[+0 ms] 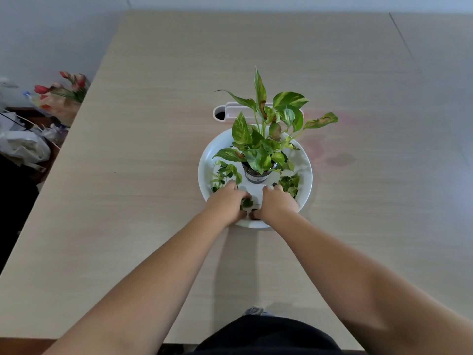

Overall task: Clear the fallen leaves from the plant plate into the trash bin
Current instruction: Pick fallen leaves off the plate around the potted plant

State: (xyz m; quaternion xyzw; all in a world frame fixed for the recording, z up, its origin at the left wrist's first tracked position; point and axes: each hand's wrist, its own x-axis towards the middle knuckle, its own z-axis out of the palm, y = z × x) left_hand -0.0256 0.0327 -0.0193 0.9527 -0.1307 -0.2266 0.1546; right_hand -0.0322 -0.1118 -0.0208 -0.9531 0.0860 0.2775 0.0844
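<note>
A white round plate (204, 160) lies on the wooden table and carries a small potted plant (258, 172) with variegated green leaves. Loose fallen leaves lie in a heap on the plate's left side (225, 172) and in another on its right side (290, 184). Both my hands are at the plate's near edge. My left hand (229, 203) has its fingers curled over leaves, and a leaf (247, 203) shows by its fingertips. My right hand (276, 203) rests knuckles up beside the right heap, with its fingertips hidden. No trash bin is clearly in view.
A white cable grommet (220, 114) is set in the table behind the plant. Off the table's left edge stand a bunch of red tulips (64, 90) and crumpled plastic bags (23, 147) on a dark surface. A faint stain (340, 160) marks the table to the right.
</note>
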